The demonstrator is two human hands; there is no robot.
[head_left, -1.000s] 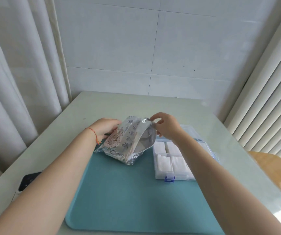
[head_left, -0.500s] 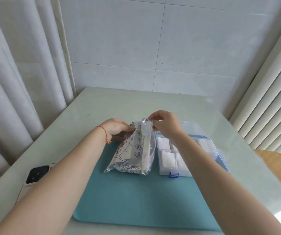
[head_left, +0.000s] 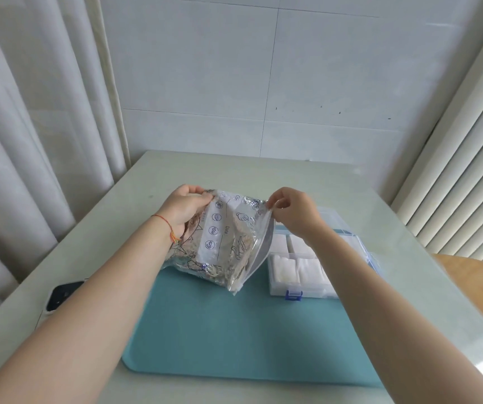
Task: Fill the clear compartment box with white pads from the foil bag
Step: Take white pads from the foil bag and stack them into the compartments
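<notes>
Both hands hold the crinkled silver foil zip bag (head_left: 222, 243) with blue printed icons, raised above the far edge of the teal rectangular mat (head_left: 234, 330). On the left hand (head_left: 183, 209) the grip is clenched around the bag's upper left corner, fingers curled over the top edge and the back of the hand turned toward the camera; a thin red-orange string bracelet (head_left: 165, 225) circles that wrist. On the right hand (head_left: 295, 212) the grip is a pinch: thumb and fingertips nip the bag's upper right corner, the wrist cocked and the remaining fingers curled above it. The two forearms reach forward from the lower corners of the view and converge on the bag, which hangs tilted between the hands, its lower right corner pointing down toward the mat, its mouth along the right-hand side slightly parted.

Just right of the bag, the clear plastic compartment box (head_left: 359, 246) with a blue latch (head_left: 293, 295) sits on the pale green table (head_left: 263, 176), partly on the mat, its lid open behind it. Square white pads (head_left: 295, 265) already lie in the visible compartments; the right forearm hides part of the box. A dark phone (head_left: 63, 294) lies on the table beside the left forearm.
</notes>
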